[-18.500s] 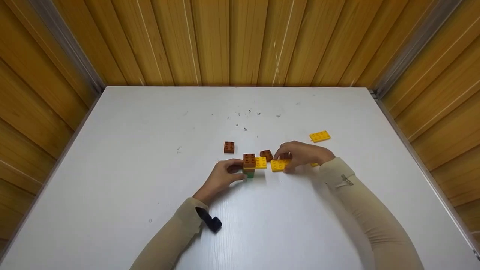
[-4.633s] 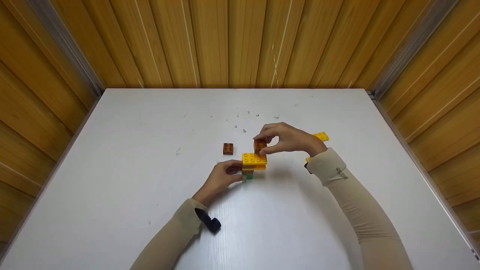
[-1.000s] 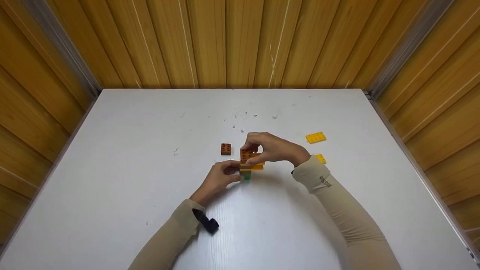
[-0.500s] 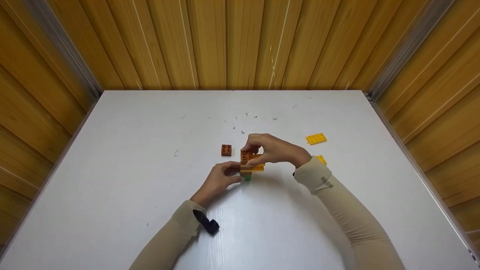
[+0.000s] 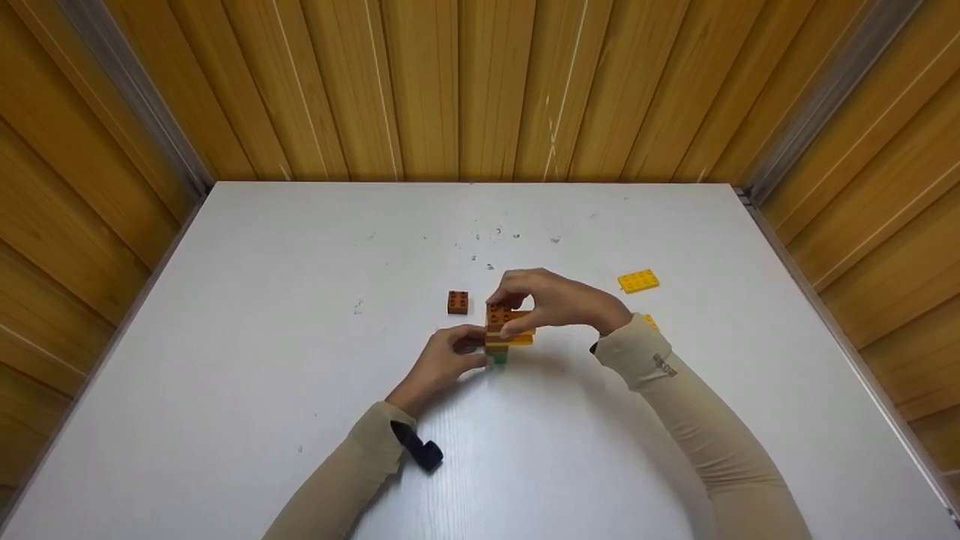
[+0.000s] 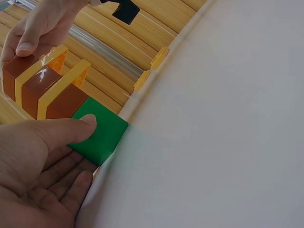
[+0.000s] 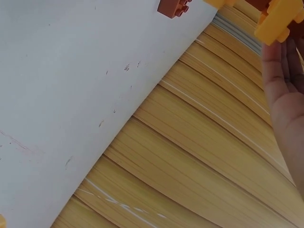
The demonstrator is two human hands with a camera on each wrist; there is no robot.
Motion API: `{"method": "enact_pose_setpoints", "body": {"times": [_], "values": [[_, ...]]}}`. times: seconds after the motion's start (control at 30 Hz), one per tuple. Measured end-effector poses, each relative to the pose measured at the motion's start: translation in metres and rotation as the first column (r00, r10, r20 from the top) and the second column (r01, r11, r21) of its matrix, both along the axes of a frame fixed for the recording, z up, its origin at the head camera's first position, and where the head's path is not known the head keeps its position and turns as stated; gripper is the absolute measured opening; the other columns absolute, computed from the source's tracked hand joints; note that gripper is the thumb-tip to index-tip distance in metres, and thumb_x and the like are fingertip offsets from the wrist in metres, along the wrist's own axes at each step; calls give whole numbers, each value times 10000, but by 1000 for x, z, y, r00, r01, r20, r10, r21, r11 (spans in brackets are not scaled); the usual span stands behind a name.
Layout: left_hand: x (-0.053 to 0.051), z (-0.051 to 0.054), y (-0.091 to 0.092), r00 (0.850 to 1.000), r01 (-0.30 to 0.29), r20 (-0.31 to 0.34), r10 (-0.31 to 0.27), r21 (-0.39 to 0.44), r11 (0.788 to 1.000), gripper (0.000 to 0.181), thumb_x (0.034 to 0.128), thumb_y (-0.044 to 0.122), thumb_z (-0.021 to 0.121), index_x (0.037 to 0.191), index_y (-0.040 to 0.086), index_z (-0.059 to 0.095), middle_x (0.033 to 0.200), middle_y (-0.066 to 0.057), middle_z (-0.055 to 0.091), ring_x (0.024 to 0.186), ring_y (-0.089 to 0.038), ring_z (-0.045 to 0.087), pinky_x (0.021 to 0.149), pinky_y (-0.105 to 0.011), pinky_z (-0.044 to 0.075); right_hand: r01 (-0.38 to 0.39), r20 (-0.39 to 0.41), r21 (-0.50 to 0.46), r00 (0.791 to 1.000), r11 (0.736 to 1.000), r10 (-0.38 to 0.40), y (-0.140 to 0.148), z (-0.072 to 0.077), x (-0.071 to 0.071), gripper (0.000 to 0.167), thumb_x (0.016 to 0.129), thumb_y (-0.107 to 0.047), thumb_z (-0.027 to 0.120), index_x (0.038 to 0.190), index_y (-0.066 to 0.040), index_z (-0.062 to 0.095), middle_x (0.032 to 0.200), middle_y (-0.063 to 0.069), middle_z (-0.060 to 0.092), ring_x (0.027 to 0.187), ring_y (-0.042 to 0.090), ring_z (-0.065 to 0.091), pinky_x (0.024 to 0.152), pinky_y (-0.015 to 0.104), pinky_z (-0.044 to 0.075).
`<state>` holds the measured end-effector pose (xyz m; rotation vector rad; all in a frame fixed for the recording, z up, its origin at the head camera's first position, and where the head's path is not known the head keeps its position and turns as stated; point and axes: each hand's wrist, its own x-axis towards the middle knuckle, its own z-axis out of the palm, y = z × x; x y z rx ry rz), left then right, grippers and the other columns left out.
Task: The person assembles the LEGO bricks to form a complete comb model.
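Observation:
A stack of bricks stands upright in the head view: a green brick (image 5: 498,358) lowest, then brown bricks alternating with two yellow plates that jut out to the right. My left hand (image 5: 442,361) grips the stack low down; in the left wrist view its thumb lies on the green brick (image 6: 102,130). With bent fingers and thumb, my right hand (image 5: 559,300) pinches the top brown brick (image 5: 496,313), which sits on the upper yellow plate. In the right wrist view, a yellow piece (image 7: 280,19) and part of a hand show at the right edge.
A loose brown brick (image 5: 457,302) lies behind the stack, slightly left. One yellow plate (image 5: 638,281) lies at the right; another yellow piece (image 5: 650,322) is partly hidden by the right sleeve. Wood-patterned panels (image 5: 480,90) stand behind the white table (image 5: 262,300).
Since the earliest frame, a yellow plate and a second brown brick have joined the stack's top. The right hand held that brick over the plate's right part, then moved left. Hands look nearly still over the last second.

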<state>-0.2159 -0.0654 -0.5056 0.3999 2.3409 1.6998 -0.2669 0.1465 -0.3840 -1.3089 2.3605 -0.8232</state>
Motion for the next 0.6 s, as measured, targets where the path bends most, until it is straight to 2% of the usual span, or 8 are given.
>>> {"method": "enact_pose_setpoints", "body": {"times": [0.2,0.4,0.6], "values": [[0,-2,0,999,21,-33,-19,49,999,423,832,72,727,1238,25,618,1204,-148,660,1129,-264,627,991,-377,497,-43,-29,-31,999,999,42,4,-2,-1,440,837,-301,741,1207,-82,649,1083,31,632,987,153,623,897,338,536],[0,-1,0,1000,5,-24,-5,-8,1000,426,829,95,733,1239,53,624,1201,-105,669,1110,-223,636,976,-352,506,-48,-26,-31,999,998,47,9,0,-2,474,860,-266,722,1268,-51,610,1152,84,632,1040,213,634,926,372,535],[-1,0,1,1000,-1,-11,1,-14,1000,432,828,92,733,1245,71,625,1203,-87,670,1093,-204,639,970,-346,509,-19,-34,-33,999,999,18,17,3,-3,469,859,-273,723,1266,-68,613,1176,75,638,1045,208,625,935,422,525]]}}
